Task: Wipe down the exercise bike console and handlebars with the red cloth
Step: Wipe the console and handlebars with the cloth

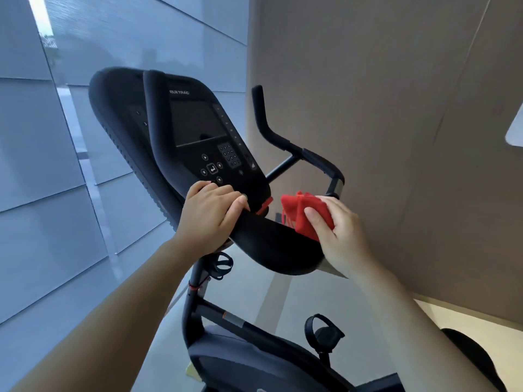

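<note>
Your left hand point(210, 213) curls over the console point(203, 131) at its lower edge, just below the buttons point(212, 168), while your right hand point(339, 236) grips the bunched red cloth point(305, 215) against the lower-right rim, so a sliding wipe could press keys by accident.

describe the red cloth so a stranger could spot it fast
Start at the black console. Below its keypad, a curved black tray runs right to the right hand, which grips the cloth. It is the only bunched red fabric among black parts.
</note>
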The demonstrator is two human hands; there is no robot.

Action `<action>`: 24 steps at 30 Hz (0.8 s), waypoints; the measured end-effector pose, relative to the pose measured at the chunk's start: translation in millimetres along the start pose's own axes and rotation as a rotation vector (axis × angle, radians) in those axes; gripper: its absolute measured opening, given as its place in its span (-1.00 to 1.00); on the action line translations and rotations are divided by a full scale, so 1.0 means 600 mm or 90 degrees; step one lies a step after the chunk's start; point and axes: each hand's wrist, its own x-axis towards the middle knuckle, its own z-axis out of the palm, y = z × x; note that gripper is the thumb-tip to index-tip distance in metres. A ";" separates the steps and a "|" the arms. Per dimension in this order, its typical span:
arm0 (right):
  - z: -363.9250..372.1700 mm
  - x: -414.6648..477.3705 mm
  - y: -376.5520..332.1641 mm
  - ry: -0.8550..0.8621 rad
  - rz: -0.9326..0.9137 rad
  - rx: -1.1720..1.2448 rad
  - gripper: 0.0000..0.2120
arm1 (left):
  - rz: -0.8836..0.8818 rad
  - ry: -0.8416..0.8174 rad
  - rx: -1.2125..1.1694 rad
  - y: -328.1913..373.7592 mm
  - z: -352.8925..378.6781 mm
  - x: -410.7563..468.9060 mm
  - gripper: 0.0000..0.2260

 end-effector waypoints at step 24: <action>0.048 -0.074 -0.060 -0.055 -0.044 -0.087 -0.47 | -0.024 -0.039 0.029 -0.006 0.005 0.006 -0.55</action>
